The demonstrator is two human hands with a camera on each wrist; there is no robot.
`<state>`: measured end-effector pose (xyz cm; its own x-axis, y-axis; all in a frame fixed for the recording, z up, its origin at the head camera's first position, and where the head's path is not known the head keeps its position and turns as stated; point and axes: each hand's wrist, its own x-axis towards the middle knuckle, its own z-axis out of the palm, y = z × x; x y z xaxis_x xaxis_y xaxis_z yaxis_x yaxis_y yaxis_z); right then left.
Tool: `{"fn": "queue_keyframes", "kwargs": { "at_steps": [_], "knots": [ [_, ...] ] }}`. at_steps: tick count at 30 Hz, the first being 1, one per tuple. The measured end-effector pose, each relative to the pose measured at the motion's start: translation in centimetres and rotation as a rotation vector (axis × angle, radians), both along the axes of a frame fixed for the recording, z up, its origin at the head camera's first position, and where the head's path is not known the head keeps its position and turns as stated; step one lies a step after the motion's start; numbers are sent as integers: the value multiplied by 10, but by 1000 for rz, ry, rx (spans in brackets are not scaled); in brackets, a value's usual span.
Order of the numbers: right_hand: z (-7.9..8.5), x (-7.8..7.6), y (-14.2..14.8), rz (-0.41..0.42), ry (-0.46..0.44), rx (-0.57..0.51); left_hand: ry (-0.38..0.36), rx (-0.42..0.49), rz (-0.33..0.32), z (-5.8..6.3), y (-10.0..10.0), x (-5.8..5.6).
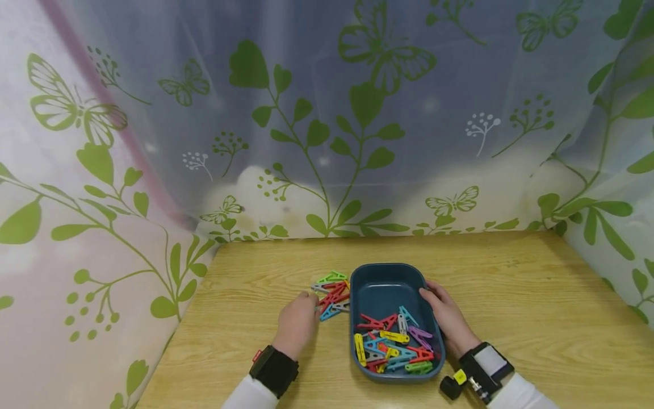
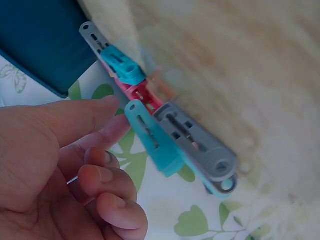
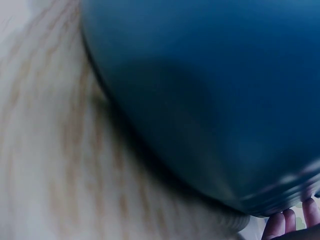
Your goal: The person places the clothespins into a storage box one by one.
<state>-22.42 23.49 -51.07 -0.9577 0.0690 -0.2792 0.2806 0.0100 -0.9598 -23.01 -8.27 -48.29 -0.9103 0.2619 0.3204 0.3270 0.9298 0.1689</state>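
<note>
Lower centre, I see right hand (image 1: 452,319) grasping blue bin (image 1: 383,296) by right rim | left hand (image 1: 297,325) loosely curled, nothing grasped, by loose clips (image 1: 334,293) along left edge | tabletop (image 1: 536,295) stretches right

Clips (image 1: 394,337): no readable text
Bin (image 1: 383,295): no legible lettering
Straps (image 1: 274,370): nothing readable
Curtain (image 1: 429,136): no words or numbers made out

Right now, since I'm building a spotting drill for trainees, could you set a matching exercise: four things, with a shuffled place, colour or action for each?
Things
1. Left hand
2. Right hand
3. Purple clip
4. Bin

Descriptions
A. Dark blue
B. Lies among other clips inside the bin
C. Beside the loose clips on the table
D. Grips the bin's side

Pairs: 1-C, 2-D, 3-B, 4-A
</note>
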Motion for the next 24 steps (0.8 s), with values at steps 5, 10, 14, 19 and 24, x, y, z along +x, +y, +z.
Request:
{"fn": "queue_keyframes", "kwargs": {
  "at_steps": [5,10,14,19,24],
  "knots": [
    [0,0,1,-1,6,2,15,-12,-4,-3,1,1],
    [-1,-1,1,-2,6,-2,18,-24,2,-6,1,0],
    [-2,-1,1,-2,3,-4,4,-36,22,-9,1,-2],
    [-1,0,1,3,0,-5,-14,-42,29,-6,1,-2],
    [-1,0,1,4,1,-6,36,-47,13,2,3,0]
  ]
}}
